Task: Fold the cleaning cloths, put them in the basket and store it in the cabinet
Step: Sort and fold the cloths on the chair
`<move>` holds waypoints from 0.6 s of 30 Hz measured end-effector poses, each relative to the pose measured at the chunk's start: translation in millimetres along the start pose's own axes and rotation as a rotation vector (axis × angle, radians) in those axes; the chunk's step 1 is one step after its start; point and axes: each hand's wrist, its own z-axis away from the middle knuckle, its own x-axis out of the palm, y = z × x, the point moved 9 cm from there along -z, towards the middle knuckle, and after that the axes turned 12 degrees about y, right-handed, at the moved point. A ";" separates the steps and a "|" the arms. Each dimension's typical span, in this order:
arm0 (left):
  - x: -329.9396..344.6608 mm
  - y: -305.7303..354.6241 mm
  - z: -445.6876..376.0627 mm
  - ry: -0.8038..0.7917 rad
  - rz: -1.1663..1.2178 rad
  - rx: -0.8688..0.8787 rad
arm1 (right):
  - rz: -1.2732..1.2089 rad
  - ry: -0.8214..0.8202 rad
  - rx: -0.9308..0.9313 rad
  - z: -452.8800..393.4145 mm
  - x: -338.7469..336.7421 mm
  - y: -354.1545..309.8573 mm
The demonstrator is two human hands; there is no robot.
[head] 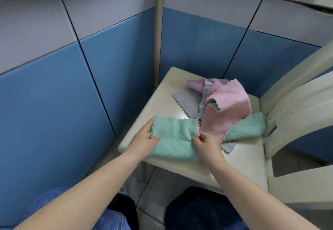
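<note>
A folded green cloth (173, 139) lies on the near left corner of a cream chair seat (241, 156). My left hand (144, 139) grips its left edge, thumb on top. My right hand (207, 145) pinches its right edge beside a pink scalloped hem. Behind them lies a loose heap: a pink cloth (228, 111), a grey cloth (189, 102), a purple cloth (196, 84) and another green cloth (246, 129). No basket is in view.
Blue and grey cabinet doors (72, 78) form a corner behind the chair. The chair's cream backrest (295, 93) rises on the right. My knees in jeans show at the bottom, above a tiled floor (149, 184).
</note>
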 end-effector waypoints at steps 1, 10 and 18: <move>0.3 0.7 -0.2 -0.011 -0.044 0.029 | -0.001 -0.009 0.006 -0.8 1.1 0.8; -6.6 -2.5 1.8 0.021 -0.152 0.042 | 0.056 0.003 -0.066 0.9 -1.0 -13.4; -8.3 0.3 7.5 0.070 -0.190 0.112 | 0.105 -0.002 0.045 -11.1 1.6 -13.1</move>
